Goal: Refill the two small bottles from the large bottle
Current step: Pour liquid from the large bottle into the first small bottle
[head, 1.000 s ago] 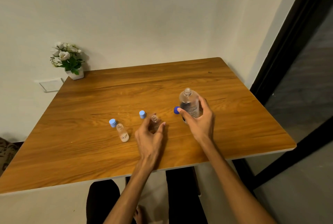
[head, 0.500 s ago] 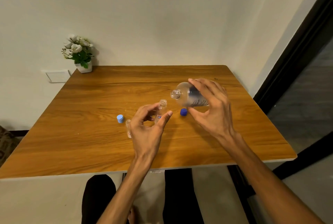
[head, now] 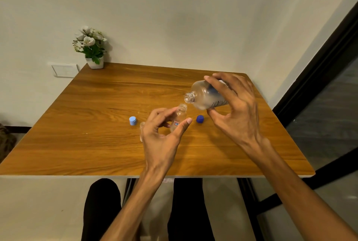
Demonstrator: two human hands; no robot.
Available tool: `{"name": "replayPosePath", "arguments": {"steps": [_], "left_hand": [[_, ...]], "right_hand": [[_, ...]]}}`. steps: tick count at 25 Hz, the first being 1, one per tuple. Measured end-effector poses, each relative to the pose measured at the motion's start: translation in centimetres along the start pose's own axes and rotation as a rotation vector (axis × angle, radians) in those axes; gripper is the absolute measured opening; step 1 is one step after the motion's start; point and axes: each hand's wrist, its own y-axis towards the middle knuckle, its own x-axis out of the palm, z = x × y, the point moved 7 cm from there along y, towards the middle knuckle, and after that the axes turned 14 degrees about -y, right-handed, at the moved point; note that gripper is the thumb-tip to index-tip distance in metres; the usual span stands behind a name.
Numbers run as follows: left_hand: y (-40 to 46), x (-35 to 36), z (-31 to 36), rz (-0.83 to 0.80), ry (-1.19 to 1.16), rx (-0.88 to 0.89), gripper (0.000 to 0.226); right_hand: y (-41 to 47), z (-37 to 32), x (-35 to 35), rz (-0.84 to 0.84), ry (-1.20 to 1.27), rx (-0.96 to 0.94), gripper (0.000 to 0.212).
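Above the table's point(head: 96, 153) near-centre: your right hand point(head: 235, 113) grips the tilted large bottle point(head: 205, 95)
Left hand point(head: 162, 136): pinches one small bottle point(head: 179, 117); mouths close
Advice: tip slowly; keep necks aligned

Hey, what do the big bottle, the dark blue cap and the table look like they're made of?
Large bottle: probably clear plastic, glossy; the tabletop shows through it, and its neck is threaded.
Dark blue cap: likely moulded plastic, opaque, with a ribbed side.
Table: wood or wood-look laminate, smooth satin finish; grain lines are visible, but the pale edge hints at laminate.
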Motion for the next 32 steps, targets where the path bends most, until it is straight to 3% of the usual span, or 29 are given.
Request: {"name": "replayPosePath", "arguments": {"steps": [32], "left_hand": [[-0.5, -0.9, 0.3, 0.018, -0.018, 0.007, 0.038]], "right_hand": [[1.7, -1.4, -1.3, 0.039, -0.06, -0.12, 0.065]]}}
